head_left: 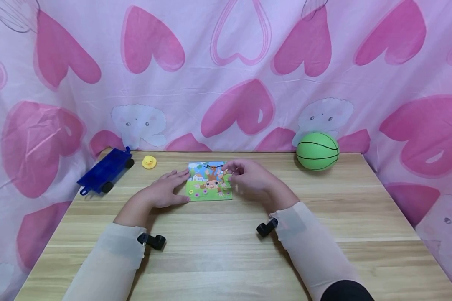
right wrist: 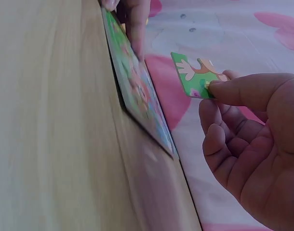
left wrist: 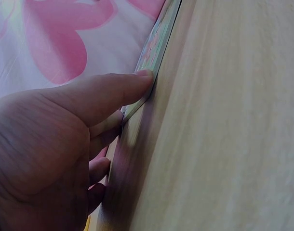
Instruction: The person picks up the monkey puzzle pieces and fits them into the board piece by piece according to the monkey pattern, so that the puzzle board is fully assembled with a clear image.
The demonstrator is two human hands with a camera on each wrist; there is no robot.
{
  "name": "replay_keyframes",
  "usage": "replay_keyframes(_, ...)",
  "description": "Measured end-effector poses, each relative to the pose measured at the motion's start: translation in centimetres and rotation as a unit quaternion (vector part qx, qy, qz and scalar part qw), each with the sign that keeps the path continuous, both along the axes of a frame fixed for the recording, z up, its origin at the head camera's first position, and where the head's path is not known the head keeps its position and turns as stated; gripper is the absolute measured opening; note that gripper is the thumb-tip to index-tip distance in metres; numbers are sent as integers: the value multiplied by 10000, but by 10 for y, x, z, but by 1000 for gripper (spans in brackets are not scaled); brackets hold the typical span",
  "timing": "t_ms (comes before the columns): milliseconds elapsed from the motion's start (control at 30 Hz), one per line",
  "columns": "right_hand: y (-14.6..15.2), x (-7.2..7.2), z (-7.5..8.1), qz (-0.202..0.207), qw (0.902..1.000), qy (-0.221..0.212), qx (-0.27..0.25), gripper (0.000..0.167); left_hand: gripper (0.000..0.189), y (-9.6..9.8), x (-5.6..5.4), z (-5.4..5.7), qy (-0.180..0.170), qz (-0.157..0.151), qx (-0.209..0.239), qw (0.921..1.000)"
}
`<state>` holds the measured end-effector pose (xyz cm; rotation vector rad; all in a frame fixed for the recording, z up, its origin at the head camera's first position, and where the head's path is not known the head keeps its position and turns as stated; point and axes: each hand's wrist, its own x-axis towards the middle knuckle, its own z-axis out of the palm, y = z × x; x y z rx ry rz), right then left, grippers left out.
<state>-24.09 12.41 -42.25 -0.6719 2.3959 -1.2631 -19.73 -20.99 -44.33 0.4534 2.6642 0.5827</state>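
A small flat jigsaw puzzle [head_left: 210, 183] with a cartoon monkey on a green and blue scene lies on the wooden table. My left hand [head_left: 167, 189] rests at its left side, thumb on the near left corner and fingers stretched along the left edge; the left wrist view shows the thumb [left wrist: 130, 89] on the rim. Just beyond the right edge, my right hand [head_left: 254, 177] is raised a little. Between its thumb and index finger it pinches a square puzzle piece [right wrist: 190, 79], green with part of an orange-brown figure. In the head view the fingers mostly hide that piece.
Toward the back left stand a blue toy cart [head_left: 105, 171] with black wheels and a yellow rubber duck [head_left: 149, 162]. A green ball [head_left: 318, 151] with black lines sits at the back right. Pink heart-patterned cloth [head_left: 241, 108] hangs behind the table [head_left: 211, 259].
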Motion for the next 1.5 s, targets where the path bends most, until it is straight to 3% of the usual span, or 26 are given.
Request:
replay_keyframes(233,-14,-2,-13,-25,9997,-216,-141,33,93,-1,0,-1,-42,47,7,10000)
replay_keyframes(533,-14,-4,-30,140,9998,-75,103,30,93,-1,-1,0,-28,21,-2,10000)
replay_keyframes(933,-16,-2,-30,86,9985,-254,487,45,93,-1,0,-1,-41,59,-21,10000)
replay_keyframes(1500,-16,-3,-30,224,9960,-31,870,40,92,0,1,3,-80,81,42,9999)
